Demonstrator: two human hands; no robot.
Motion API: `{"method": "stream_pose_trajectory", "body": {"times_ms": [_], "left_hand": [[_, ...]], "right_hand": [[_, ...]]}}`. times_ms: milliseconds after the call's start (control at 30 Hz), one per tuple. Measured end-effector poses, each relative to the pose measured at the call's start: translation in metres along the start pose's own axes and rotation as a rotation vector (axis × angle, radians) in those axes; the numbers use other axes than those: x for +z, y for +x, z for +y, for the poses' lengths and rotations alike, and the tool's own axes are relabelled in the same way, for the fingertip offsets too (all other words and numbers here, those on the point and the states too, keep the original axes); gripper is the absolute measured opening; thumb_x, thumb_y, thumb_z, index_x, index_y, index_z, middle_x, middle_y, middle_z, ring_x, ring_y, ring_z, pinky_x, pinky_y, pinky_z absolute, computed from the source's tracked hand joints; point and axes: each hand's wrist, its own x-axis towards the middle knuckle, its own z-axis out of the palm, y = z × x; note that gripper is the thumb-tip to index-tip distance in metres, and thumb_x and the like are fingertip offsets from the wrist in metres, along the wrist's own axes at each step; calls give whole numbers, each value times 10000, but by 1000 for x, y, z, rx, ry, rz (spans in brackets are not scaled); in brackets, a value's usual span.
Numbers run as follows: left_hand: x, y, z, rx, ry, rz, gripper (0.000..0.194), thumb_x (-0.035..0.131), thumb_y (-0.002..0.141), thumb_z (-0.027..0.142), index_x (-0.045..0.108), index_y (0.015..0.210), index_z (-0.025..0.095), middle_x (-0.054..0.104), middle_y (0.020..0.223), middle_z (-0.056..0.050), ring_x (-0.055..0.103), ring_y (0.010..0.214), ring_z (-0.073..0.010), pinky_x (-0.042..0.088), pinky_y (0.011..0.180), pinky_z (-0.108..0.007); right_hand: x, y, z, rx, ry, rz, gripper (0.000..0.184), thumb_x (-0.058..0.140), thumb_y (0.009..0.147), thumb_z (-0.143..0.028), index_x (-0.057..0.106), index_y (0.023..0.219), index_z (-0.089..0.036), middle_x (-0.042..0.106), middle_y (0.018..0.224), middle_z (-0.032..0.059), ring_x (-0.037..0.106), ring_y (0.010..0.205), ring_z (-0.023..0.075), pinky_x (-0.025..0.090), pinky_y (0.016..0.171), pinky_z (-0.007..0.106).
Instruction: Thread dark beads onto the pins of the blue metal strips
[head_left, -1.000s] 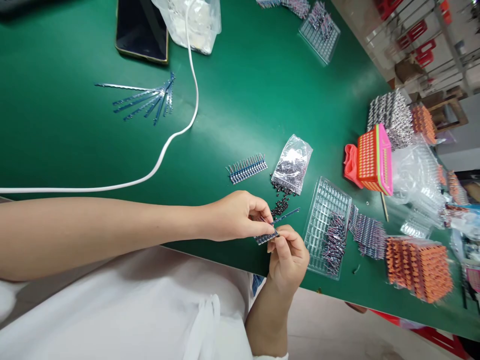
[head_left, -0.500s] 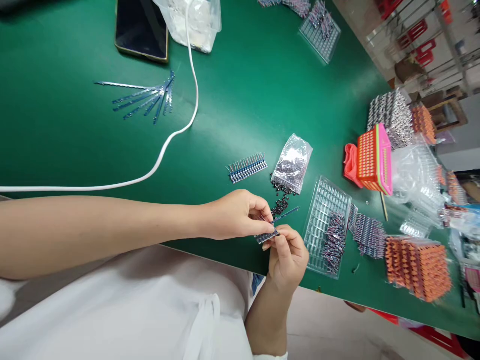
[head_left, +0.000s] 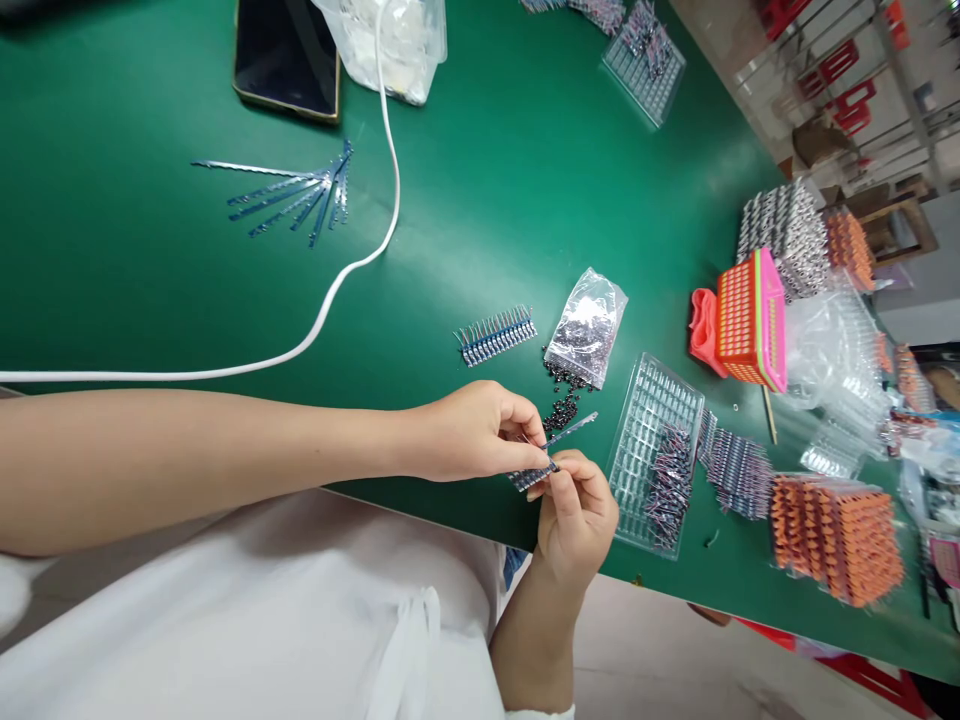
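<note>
My left hand (head_left: 480, 432) is closed around a short strip of small circuit boards (head_left: 531, 477), thumb pressed on top. At the strip's right end my right hand (head_left: 576, 515) pinches with thumb and forefinger; a tiny dark piece shows at the fingertips, too small to name. A thin bluish strip (head_left: 574, 428) sticks out to the right beyond the left fingers. Just past the hands lies a pile of tiny black parts (head_left: 561, 412), beside a clear bag (head_left: 589, 325) holding more of them. Another board strip with wire leads (head_left: 496, 337) lies on the green table (head_left: 465, 220).
On the right stands a clear blister tray (head_left: 637, 450) with wired parts, near orange stacked pieces (head_left: 832, 540) and an orange basket (head_left: 739, 315). Thin blue strips (head_left: 300, 195), a phone (head_left: 289, 60), a white cable (head_left: 330, 295) and a plastic bag (head_left: 397, 50) lie farther left.
The thin strip between the hands has turned slightly and now catches the light. Both hands stay almost in place; the whole view has shifted a little.
</note>
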Motion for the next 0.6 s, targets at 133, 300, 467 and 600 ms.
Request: {"method": "stream_pose_trajectory", "body": {"times_ms": [133,300,467,600], "left_hand": [[-1,-1,-1,26,26,-11,215,635,822,350,692,821,143,673,692,-12,579,637,-136,407,574,-232],[-2,0,0,54,54,-22,213,626,833,341,686,807,139,662,678,-3,579,641,-129,406,575,-220],[-1,-1,0,59,73,-41,202,617,838,324,683,794,138,672,684,-5,598,649,-133,420,583,-219],[0,-1,-1,54,77,-53,196,608,835,309,671,764,138,674,670,-9,606,640,-138,424,577,-225]], "right_hand": [[-2,2,0,41,29,-35,79,723,859,-299,704,843,-224,603,747,-20,584,546,86,487,463,199],[-4,4,-1,112,85,-79,130,769,818,-337,712,817,-220,608,735,-19,584,528,85,494,443,198],[-6,4,-1,175,98,-106,129,800,789,-333,736,810,-223,638,746,-10,594,528,87,514,435,197],[-7,4,0,175,108,-123,87,796,796,-303,758,834,-234,657,763,-4,617,543,96,533,447,202]]}}
